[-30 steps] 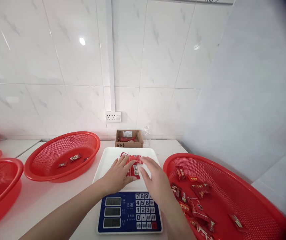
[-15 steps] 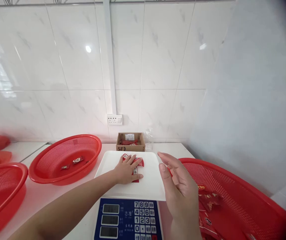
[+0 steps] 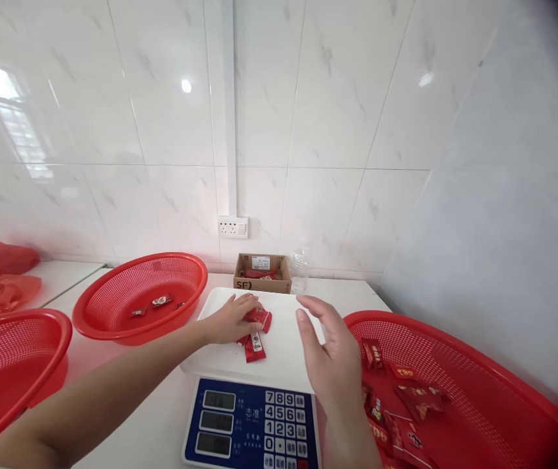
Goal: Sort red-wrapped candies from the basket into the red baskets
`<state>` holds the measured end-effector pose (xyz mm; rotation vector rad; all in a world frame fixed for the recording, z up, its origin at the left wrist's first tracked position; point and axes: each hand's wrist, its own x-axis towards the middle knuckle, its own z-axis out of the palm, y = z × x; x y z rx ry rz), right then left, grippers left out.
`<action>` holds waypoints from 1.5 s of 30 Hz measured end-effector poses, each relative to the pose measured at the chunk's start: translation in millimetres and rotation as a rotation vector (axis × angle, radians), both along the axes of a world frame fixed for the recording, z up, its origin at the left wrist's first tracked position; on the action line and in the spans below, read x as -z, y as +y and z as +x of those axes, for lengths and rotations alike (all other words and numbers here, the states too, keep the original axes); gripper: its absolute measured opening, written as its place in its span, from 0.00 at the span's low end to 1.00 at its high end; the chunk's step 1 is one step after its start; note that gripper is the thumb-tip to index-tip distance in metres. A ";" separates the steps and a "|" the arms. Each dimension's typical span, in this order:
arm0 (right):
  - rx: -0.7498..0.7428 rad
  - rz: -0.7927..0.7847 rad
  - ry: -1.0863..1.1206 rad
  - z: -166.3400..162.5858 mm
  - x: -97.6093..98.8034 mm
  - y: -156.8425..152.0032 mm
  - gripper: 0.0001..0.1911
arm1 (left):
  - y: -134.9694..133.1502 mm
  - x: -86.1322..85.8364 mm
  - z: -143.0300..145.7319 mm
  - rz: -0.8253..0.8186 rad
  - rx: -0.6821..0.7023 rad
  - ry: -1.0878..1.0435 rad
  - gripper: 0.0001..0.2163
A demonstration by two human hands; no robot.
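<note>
My left hand [image 3: 230,320] is closed around small red wrapped packets [image 3: 261,318] on the white pan [image 3: 283,355] of a digital scale. Its fingers curl over them and the thumb lies along the near side. Another red packet [image 3: 255,348] with a white label lies just below the thumb. My right hand [image 3: 333,352] hovers by the pan's right edge with nothing in it, thumb and fingers apart in a curve. Below the pan is the scale's blue panel [image 3: 252,423] with three displays and a keypad.
To the right stands a large red basket [image 3: 484,345] holding several red packets [image 3: 420,397]. Another red basket [image 3: 88,319] with a few packets is at left, beside a third basket [image 3: 58,332]. Behind the scale are a cardboard box [image 3: 264,284] and a tiled wall [image 3: 176,130].
My left hand has drawn leftward on the pan, its spread fingers now curled round packets, which shifted with it. My right hand has moved slightly left. The view has tilted and shifted slightly.
</note>
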<state>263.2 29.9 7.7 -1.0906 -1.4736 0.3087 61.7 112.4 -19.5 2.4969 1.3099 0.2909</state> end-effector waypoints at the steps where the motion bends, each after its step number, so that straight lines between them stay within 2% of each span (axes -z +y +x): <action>1: -0.032 -0.065 -0.096 -3.0 3.6 5.9 0.16 | 0.3 1.3 -3.4 -0.005 -0.011 -0.006 0.22; 4: -0.185 -0.261 -0.400 -13.6 16.4 22.1 0.20 | 0.4 7.0 -12.5 -0.061 -0.019 0.008 0.34; 7: -0.280 -0.363 -0.556 -23.3 29.7 32.3 0.23 | -0.9 12.0 -17.9 -0.115 -0.006 0.024 0.42; 10: -0.316 -0.436 -0.649 -28.7 38.5 37.2 0.25 | -2.4 13.2 -19.3 -0.129 0.020 0.024 0.43; 14: -0.306 -0.478 -0.712 -28.4 40.9 40.3 0.26 | -3.7 10.4 -19.0 -0.126 0.084 0.007 0.41; 18: -0.246 -0.501 -0.732 -23.8 38.8 41.9 0.25 | -4.3 9.3 -19.6 -0.109 0.115 -0.012 0.43; 21: -0.176 -0.536 -0.735 -20.4 37.2 42.6 0.22 | -3.4 12.0 -20.6 -0.091 0.081 -0.012 0.41; 25: -0.081 -0.586 -0.708 -19.1 35.0 44.1 0.17 | -0.1 17.9 -21.5 -0.042 -0.012 -0.013 0.29; 28: -0.082 -0.604 -0.684 -20.5 33.9 43.6 0.16 | 1.2 21.1 -19.4 -0.010 -0.057 -0.010 0.24; 33: -0.151 -0.574 -0.672 -22.4 32.0 39.0 0.16 | -1.9 21.0 -10.0 -0.015 -0.055 0.001 0.27; 41: -0.118 -0.488 -0.569 -21.4 29.9 37.6 0.21 | -3.8 15.7 -5.1 -0.039 -0.082 0.065 0.38; 45: -0.138 -0.446 -0.513 -21.3 27.3 35.9 0.21 | -6.5 19.7 7.2 -0.007 -0.151 0.082 0.35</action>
